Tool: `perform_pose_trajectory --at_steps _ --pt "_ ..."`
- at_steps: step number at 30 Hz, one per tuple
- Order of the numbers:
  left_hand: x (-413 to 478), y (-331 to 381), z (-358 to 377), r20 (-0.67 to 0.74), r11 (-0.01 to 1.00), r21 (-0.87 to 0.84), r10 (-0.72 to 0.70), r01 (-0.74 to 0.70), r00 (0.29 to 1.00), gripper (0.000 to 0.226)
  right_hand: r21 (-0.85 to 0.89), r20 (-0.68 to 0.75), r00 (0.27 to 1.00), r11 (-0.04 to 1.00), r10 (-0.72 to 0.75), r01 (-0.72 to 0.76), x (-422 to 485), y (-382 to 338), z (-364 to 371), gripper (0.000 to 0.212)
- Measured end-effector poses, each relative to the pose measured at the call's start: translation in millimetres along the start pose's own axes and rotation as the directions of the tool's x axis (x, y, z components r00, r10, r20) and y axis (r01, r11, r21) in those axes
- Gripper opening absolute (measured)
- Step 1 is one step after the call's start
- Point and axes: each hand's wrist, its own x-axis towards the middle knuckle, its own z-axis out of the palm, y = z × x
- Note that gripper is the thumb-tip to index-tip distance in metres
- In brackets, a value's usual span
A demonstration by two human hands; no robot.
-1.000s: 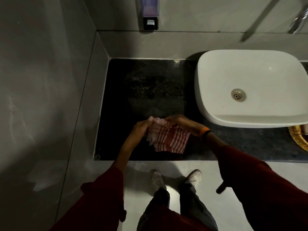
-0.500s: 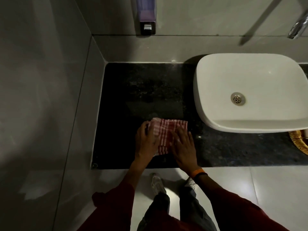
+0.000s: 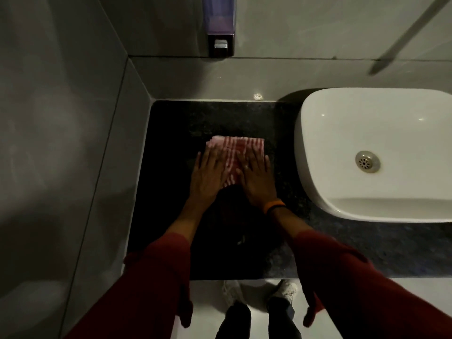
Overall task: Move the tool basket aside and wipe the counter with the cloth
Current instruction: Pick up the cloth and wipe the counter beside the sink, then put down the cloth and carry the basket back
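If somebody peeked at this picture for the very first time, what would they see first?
Probably the red-and-white striped cloth in the middle of the dark counter, with the left hand and right hand lying flat on it. Next, the big white sink glowing bright on the right. A soap dispenser hangs on the wall above.

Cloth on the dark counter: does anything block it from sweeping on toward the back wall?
Nothing visible does. Both hands, left and right, press the cloth flat; the counter ahead is bare, the sink off to the right.
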Motion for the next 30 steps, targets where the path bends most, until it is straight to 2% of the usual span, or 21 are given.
perform_pose_trajectory --at_steps 7,13,16,21,25,30 --pt "29 -13 -8 -0.015 0.999 -0.023 -0.022 0.022 1.000 0.057 -0.027 -0.015 1.000 1.000 -0.008 0.008 34 1 -4 0.059" --pt "-31 37 -43 -0.133 0.988 -0.154 -0.044 0.023 0.990 0.054 0.063 -0.205 0.978 0.997 -0.028 0.041 -56 -2 -17 0.059" --pt "-82 87 -44 -0.123 0.968 -0.251 -0.032 0.000 0.992 0.057 0.059 -0.235 0.972 0.998 -0.006 0.020 -132 14 -24 0.056" --pt "-145 197 -38 -0.049 0.929 -0.354 0.091 -0.103 0.995 0.055 0.009 -0.205 0.976 0.997 0.074 -0.074 -247 77 -42 0.055" --pt "-145 297 -41 -0.048 0.880 -0.431 0.200 -0.201 0.979 0.054 0.002 -0.248 0.951 0.981 0.186 -0.191 -296 154 -83 0.055" --pt "-105 425 -49 -0.099 0.837 -0.448 0.303 -0.314 0.948 0.052 -0.062 -0.333 0.900 0.946 0.281 -0.318 -324 261 -144 0.055"
